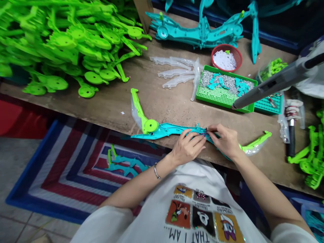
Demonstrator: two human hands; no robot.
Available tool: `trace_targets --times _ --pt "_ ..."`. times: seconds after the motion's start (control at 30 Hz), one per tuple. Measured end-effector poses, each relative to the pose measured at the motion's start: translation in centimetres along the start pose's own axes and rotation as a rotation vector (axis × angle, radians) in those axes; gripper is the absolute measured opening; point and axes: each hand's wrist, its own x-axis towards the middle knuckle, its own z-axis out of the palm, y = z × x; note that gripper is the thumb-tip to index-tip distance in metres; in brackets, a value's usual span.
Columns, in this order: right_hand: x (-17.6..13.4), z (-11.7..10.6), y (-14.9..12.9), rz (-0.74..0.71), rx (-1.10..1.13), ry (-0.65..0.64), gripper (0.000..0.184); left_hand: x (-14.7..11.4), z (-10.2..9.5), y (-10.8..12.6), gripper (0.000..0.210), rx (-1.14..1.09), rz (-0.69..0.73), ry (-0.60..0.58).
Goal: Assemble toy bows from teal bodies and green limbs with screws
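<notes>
A toy bow lies along the table's front edge, with a turquoise body and bright green limbs. One green limb with a round disc rises at the left, a clear plastic strip along it. The other green limb extends past my right wrist, also with clear plastic. My left hand grips the middle of the body, fingertips pressed on it. My right hand pinches at the same spot, thumb against fingers. Between the fingertips shows a small dark, purplish thing, too small to name.
A heap of green limbs fills the back left. Turquoise bodies lie at the back, near clear strips. A green tray holds screws; a red basket holds white pieces. A grey tool hangs over the tray.
</notes>
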Motion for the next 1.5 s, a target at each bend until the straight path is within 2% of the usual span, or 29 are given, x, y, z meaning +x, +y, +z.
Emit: trace_targets --times 0.17,0.43,0.7,0.87,1.0,1.07,1.23,1.3,1.43,1.5 --pt "0.4 -0.1 0.0 -0.037 -0.02 -0.031 0.008 -0.5 0.3 0.0 0.044 0.033 0.01 -0.008" --pt "0.5 0.0 0.0 -0.013 0.049 -0.041 0.01 -0.7 0.2 0.3 0.037 0.031 0.007 -0.012" --pt "1.0 -0.5 -0.1 0.052 0.055 -0.07 0.005 -0.7 0.0 0.7 0.039 0.017 -0.007 -0.017" --pt "1.0 -0.3 0.1 0.163 0.128 -0.05 0.003 -0.9 -0.1 0.4 0.04 0.017 0.031 -0.01" --pt "0.3 0.2 0.0 0.025 0.059 -0.023 0.007 -1.2 0.2 0.1 0.04 0.003 0.043 0.003" --pt "0.1 0.4 -0.1 0.01 0.06 -0.014 0.009 -1.4 0.4 0.0 0.041 0.0 0.05 0.009" --pt "0.0 0.5 -0.2 0.163 0.159 0.028 0.005 -1.7 0.8 0.1 0.041 0.006 0.05 0.043" --pt "-0.2 0.7 -0.1 0.129 0.13 0.029 0.007 -1.7 0.9 0.1 0.041 0.006 0.05 0.041" --pt "-0.6 1.0 0.2 -0.024 -0.066 -0.016 0.014 -1.5 0.8 0.2 0.04 0.022 0.059 0.046" --pt "-0.8 1.1 0.3 -0.048 -0.125 -0.024 0.016 -1.4 0.6 0.2 0.042 0.021 0.059 0.029"
